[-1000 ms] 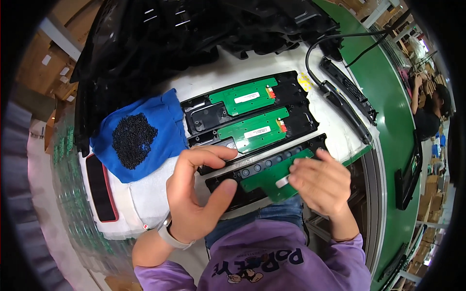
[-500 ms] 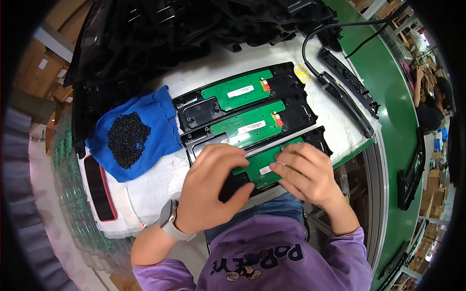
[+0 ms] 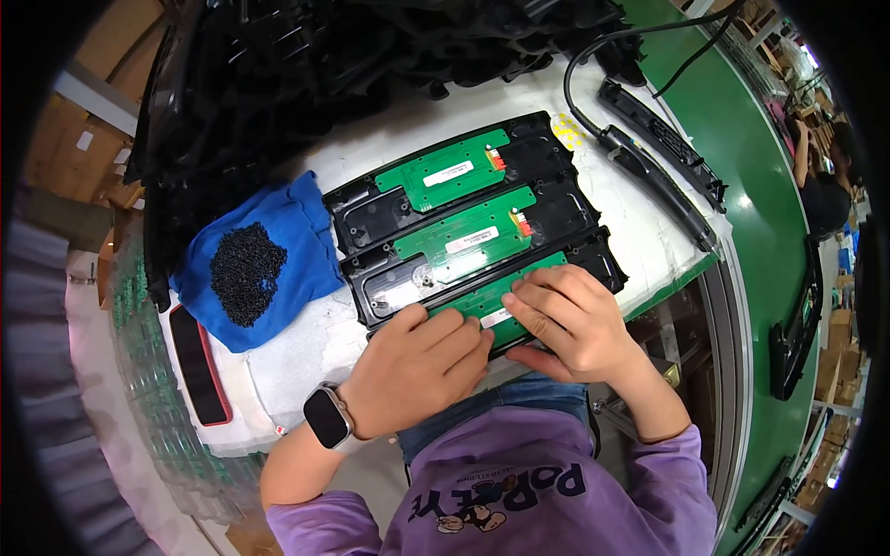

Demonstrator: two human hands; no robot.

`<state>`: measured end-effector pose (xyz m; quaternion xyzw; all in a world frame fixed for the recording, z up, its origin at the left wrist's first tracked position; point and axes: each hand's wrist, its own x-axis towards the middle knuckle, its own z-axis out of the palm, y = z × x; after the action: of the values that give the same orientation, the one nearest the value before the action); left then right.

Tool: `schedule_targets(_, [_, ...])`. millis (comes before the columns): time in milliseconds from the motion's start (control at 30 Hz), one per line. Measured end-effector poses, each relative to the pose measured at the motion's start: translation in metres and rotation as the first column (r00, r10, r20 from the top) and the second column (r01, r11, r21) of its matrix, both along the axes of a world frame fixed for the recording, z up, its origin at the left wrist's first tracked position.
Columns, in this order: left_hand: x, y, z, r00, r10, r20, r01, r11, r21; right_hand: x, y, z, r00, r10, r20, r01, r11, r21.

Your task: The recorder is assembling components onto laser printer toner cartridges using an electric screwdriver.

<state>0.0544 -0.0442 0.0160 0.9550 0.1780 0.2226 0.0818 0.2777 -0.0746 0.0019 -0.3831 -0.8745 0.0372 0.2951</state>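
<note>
Three long black plastic panels lie in a row, each with a green circuit board bearing a white label. My left hand [image 3: 413, 371] is closed over the left part of the nearest board [image 3: 501, 287], its fingers bent and its thumb hidden. On the right part of that board, my right hand [image 3: 575, 329] rests with curled fingers, its thumb by the panel's near edge. Whether anything small sits under the fingertips is hidden. Beyond lie the middle board [image 3: 454, 246] and the far board [image 3: 445, 190], both with a red-and-white connector.
At left, a blue cloth [image 3: 311, 232] holds a heap of small black pieces [image 3: 248, 273], near a red-edged phone [image 3: 199, 366]. A black corded handheld tool [image 3: 658, 190] lies at right beside a black strip [image 3: 663, 134]. Black mouldings [image 3: 352, 74] pile up behind. A person [image 3: 823, 185] works far right.
My left hand has come down onto the nearest board, its wide gap between thumb and fingers now closed. The right hand has shifted slightly left, still at that board.
</note>
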Motion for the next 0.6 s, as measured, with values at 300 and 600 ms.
schedule_targets(300, [-0.011, 0.006, 0.008, 0.991, -0.023, -0.130, 0.019, 0.999, -0.030, -0.007, 0.002, 0.017, 1.000, 0.017, 0.018, -0.017, 1.000, -0.013])
schedule_targets(600, [-0.059, 0.027, 0.037, 0.852, 0.495, 0.170, -0.515, 0.851, 0.103, 0.073, 0.024, 0.045, 0.667, -0.735, 0.119, 0.669, 0.662, 0.339])
